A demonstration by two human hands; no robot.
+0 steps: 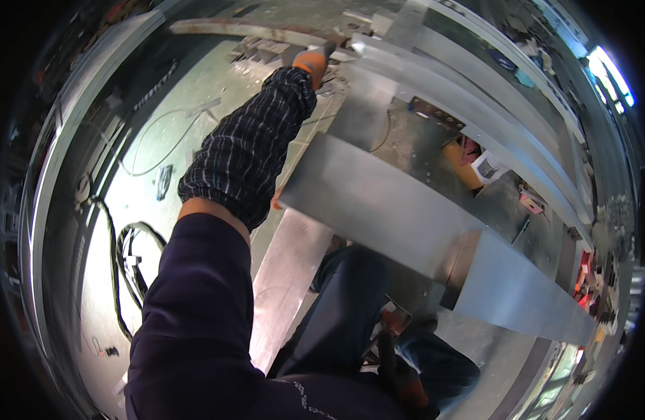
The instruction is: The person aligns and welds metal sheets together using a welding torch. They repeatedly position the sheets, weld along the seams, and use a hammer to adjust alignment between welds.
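A black cable (114, 259) lies partly looped on the pale floor (133, 203) at left, with a small packet (164, 182) farther off and a dark bit (112, 351) (too small to make out) nearer. Toward the right, a yellow box (461, 165) sits just beside a white box (488, 168), a pink box (530, 203) near them; a bright window (608, 77) shows at upper right.

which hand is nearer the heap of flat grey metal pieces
Left: the left hand is beside the heap; the right hand is far from it, low in the view.
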